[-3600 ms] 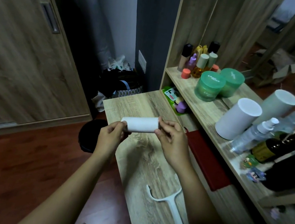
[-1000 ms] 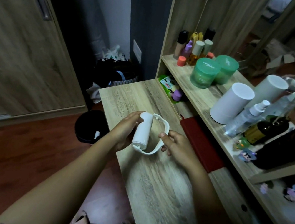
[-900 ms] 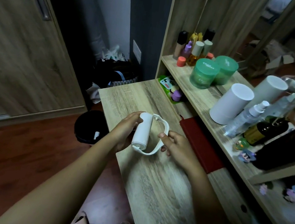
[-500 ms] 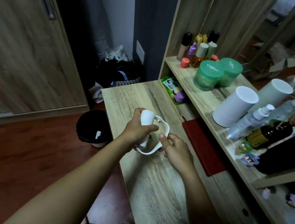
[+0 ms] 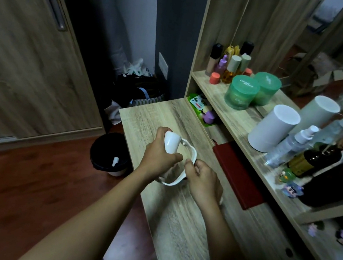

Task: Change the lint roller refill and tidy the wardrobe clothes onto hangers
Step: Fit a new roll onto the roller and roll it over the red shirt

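A white lint roller refill [image 5: 171, 144] sits inside the curved white frame of the lint roller handle [image 5: 183, 172], just above the wooden desk [image 5: 176, 217]. My left hand [image 5: 159, 158] grips the refill around its middle and covers most of it. My right hand [image 5: 201, 181] grips the handle frame at its right side; the long grip of the handle is hidden under that hand. The wardrobe door [image 5: 27, 49] stands at the left, and no clothes or hangers are visible.
A black waste bin [image 5: 108, 153] with a white scrap inside stands on the floor left of the desk. Bags [image 5: 140, 93] lie in the dark corner behind. The shelf holds cosmetic bottles [image 5: 229, 64], green jars [image 5: 242, 92], a white cylinder [image 5: 274, 126], spray bottle [image 5: 290, 145]. A red book [image 5: 238, 175] lies below.
Earlier both hands held the bare refill and the handle lay on the desk. The refill now sits in the handle frame, and my left hand has wrapped around it from the side.
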### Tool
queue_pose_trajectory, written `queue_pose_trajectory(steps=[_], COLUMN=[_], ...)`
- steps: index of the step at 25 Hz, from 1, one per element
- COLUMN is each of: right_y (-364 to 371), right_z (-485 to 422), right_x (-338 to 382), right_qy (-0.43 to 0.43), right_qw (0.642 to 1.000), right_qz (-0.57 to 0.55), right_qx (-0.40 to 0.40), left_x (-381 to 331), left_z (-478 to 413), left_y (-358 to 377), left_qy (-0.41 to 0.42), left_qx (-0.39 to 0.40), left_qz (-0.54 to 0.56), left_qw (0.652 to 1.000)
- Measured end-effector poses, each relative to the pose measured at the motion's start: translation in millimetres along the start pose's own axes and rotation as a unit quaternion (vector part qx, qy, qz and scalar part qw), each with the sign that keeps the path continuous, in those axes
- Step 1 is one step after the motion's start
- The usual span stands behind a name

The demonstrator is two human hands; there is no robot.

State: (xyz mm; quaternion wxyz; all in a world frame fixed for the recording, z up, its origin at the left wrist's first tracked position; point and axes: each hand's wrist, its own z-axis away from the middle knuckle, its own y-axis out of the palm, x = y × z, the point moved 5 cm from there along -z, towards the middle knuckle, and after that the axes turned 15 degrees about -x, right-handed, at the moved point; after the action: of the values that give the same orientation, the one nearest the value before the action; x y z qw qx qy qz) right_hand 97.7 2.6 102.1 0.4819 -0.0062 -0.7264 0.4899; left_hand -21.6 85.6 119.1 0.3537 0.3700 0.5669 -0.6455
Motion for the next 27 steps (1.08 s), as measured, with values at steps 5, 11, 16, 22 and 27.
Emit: queue_pose_trajectory(steps=[5,11,16,22,27], right_y=[-4,-7,-4,-9,-9], right_z=[1,-2,3,6,4], right_x=[6,0,-3,-1,1], right_qy=[-0.014,-0.021,-0.02,-0.029,-0.044], right_qw=[0.999,0.998,0.999,0.999,0.999], right_qz=[0.026,0.047,0.042,0.032,0.017], right_qx=[-0.011,-0.022,-0.021,-0.022,-0.011], left_x=[4,1,7,10,10], left_z=[7,13,15,16,21], left_y=[4,9,9,12,12], left_qy=[0.009,0.024,0.011,0.004,0.039], left_qx=[-0.001,-0.001,0.007,0.01,0.009], left_qz=[-0.008,-0.026,-0.029,-0.027,-0.035], left_qw=[1.0,0.999,1.0,1.0,0.999])
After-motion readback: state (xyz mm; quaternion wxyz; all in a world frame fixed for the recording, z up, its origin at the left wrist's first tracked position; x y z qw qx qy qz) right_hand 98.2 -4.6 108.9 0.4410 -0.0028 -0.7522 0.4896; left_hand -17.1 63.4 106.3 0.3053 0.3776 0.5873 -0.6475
